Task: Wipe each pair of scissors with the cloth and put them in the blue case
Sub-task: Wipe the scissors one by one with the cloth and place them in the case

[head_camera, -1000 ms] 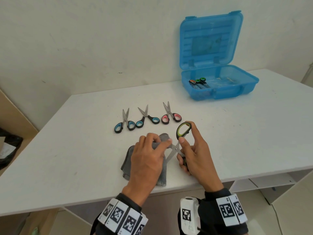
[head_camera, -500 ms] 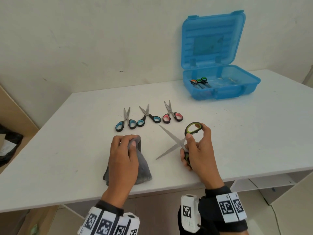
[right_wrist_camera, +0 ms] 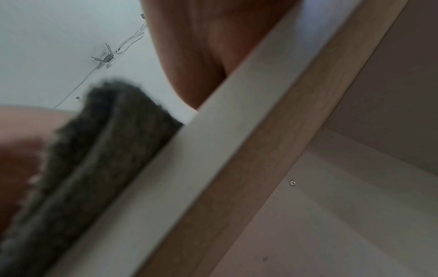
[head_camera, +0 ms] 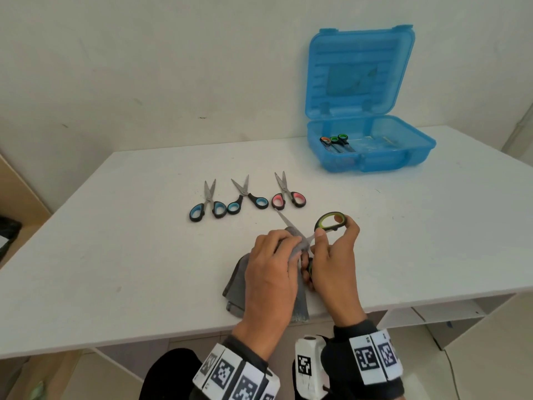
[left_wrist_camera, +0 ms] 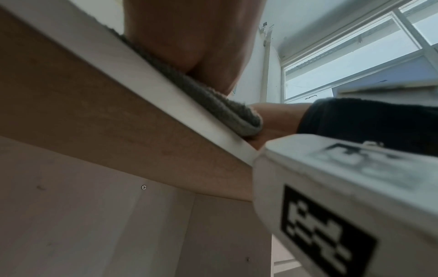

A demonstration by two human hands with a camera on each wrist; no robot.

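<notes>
My right hand (head_camera: 331,249) holds green-handled scissors (head_camera: 330,221) by the handles, blades spread apart near the table's front edge. My left hand (head_camera: 277,255) grips the grey cloth (head_camera: 235,281) and pinches it around one blade close to the pivot; the other blade tip (head_camera: 281,216) sticks out past the cloth. Three more pairs lie in a row behind: two blue-handled scissors (head_camera: 208,204) (head_camera: 245,197) and one pink-handled pair (head_camera: 287,194). The blue case (head_camera: 372,157) stands open at the back right with scissors (head_camera: 336,141) inside. Both wrist views show only the cloth's edge (left_wrist_camera: 213,105) (right_wrist_camera: 94,150) on the table's rim.
The white table (head_camera: 115,241) stands against a pale wall. Below its front edge (left_wrist_camera: 166,93) are shelf compartments (head_camera: 447,310). A dark bag (head_camera: 8,235) lies on the floor at far left.
My left hand has brought the cloth from the left back to the scissors and now pinches it around a blade. The right hand has kept the scissors spread apart, roughly in place.
</notes>
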